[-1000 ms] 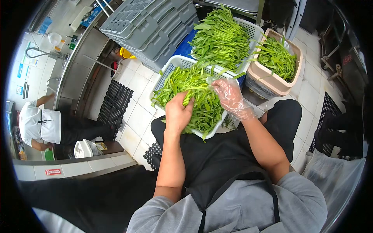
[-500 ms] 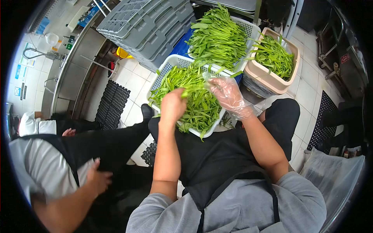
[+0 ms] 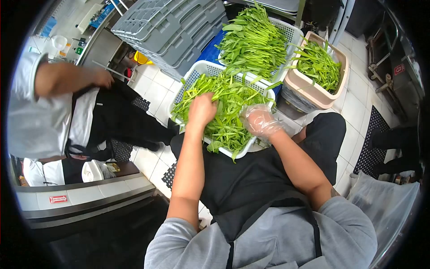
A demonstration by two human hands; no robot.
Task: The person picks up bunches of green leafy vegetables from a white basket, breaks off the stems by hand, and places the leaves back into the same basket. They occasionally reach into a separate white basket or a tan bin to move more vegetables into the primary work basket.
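Observation:
A white perforated basket [image 3: 252, 147] of cut green leafy stems [image 3: 228, 127] sits before my knees. My left hand [image 3: 203, 110], bare, is down in the left part of the greens with its fingers curled; what they grip is hidden. My right hand [image 3: 261, 121], in a clear plastic glove, is at the basket's right side, its fingers bent toward the leaves; whether they hold anything is blurred. Behind, a second white basket [image 3: 293, 33] holds long green stems [image 3: 255, 45] laid in a bundle.
A beige bin [image 3: 342, 67] with more greens stands at the right. Grey stacked crates [image 3: 174, 36] rise behind the baskets. At the left a co-worker [image 3: 49, 107] in white stands near a counter; another person's legs [image 3: 394, 139] show at the far right. Black mats lie on the tiles.
My right hand has lowered from above the greens to the basket's right side. My left hand has moved slightly up and left into the greens. The co-worker at the left has moved away, farther up the view.

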